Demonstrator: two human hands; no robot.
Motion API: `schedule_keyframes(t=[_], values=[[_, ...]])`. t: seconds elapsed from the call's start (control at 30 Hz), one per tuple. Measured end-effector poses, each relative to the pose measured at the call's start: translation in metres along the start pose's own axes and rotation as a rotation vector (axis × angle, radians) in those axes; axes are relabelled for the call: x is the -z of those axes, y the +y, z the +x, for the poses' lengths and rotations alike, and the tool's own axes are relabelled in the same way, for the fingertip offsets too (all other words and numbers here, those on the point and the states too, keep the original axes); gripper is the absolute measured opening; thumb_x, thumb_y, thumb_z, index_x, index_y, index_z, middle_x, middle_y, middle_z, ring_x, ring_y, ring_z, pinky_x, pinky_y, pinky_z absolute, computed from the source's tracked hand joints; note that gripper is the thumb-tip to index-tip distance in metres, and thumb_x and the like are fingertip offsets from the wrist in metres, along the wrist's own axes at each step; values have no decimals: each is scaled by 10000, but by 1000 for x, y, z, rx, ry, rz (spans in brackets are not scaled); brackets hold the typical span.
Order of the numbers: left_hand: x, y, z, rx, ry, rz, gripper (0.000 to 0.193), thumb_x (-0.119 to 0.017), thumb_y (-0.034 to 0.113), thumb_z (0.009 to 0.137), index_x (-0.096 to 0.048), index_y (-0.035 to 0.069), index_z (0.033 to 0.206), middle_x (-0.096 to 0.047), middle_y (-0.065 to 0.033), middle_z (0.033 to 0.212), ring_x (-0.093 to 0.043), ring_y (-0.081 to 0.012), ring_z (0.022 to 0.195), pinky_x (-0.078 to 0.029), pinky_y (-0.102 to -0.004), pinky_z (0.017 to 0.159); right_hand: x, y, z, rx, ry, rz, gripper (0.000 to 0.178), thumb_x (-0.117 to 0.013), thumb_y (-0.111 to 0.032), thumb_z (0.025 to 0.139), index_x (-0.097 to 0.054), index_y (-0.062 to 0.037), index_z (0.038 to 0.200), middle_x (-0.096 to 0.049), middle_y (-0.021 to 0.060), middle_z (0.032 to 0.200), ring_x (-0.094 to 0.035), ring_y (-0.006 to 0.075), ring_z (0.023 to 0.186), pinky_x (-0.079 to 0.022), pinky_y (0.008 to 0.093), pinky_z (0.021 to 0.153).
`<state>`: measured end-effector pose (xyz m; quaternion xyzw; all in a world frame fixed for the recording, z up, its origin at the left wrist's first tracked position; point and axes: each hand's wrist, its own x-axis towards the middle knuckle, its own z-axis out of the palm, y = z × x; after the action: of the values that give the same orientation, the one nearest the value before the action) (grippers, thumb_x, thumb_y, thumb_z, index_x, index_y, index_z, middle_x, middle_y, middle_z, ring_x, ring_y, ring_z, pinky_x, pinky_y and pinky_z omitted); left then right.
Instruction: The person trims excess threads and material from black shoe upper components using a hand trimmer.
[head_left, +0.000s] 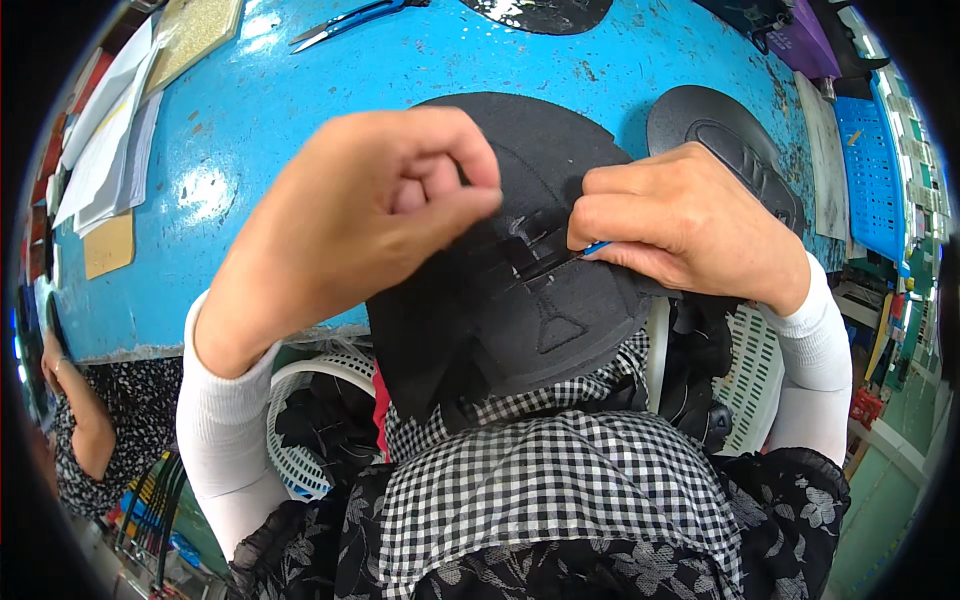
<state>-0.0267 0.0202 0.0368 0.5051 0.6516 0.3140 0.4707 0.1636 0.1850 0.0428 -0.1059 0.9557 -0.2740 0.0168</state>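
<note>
A black moulded sheet piece (575, 130), with stitched lines and a raised triangle outline, lies over my lap and the table's near edge. My right hand (670, 215) rests on its right side, fingers closed round a slim blue tool (597, 246) whose kind I cannot make out. Near its tip, a black strap-like strip (540, 262) crosses the middle of the piece. My left hand (400, 190) is raised above the left part, slightly blurred. Its thumb and forefinger are pinched together and the other fingers curled; whatever they hold, if anything, is too small to see.
On the blue table (250, 130) lie blue-handled thread snips (350, 22), papers (110, 130) and another black moulded piece (720, 135). A blue basket (872, 175) stands at right. White baskets (752, 380) with black pieces flank my lap. Another person's arm (85, 410) shows at left.
</note>
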Motion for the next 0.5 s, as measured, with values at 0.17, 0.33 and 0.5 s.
schedule_keyframes(t=[0.17,0.33,0.5], values=[[-18,-3,-31,-264,450,82,99,-724,28,762,-627,27,740,-571,16,658,-540,-77,597,-401,-201,532,-9,6,-3,14,168,136,209,-697,-133,796,-554,-88,940,-564,50,699,-591,271,632,-418,374,514],[-60,-10,-67,-646,306,372,262,-786,119,625,-691,91,868,-569,-30,790,-567,-199,674,-443,-292,574,3,-13,21,-227,74,297,232,-755,-91,744,-607,-40,916,-580,35,731,-493,146,542,-395,297,517],[-94,-18,-63,-450,409,678,598,-788,287,654,-631,155,1216,-457,-41,979,-477,-228,868,-398,-405,785,-19,-5,24,-146,96,230,143,-709,-144,786,-633,-36,842,-592,105,614,-585,275,559,-433,365,518]])
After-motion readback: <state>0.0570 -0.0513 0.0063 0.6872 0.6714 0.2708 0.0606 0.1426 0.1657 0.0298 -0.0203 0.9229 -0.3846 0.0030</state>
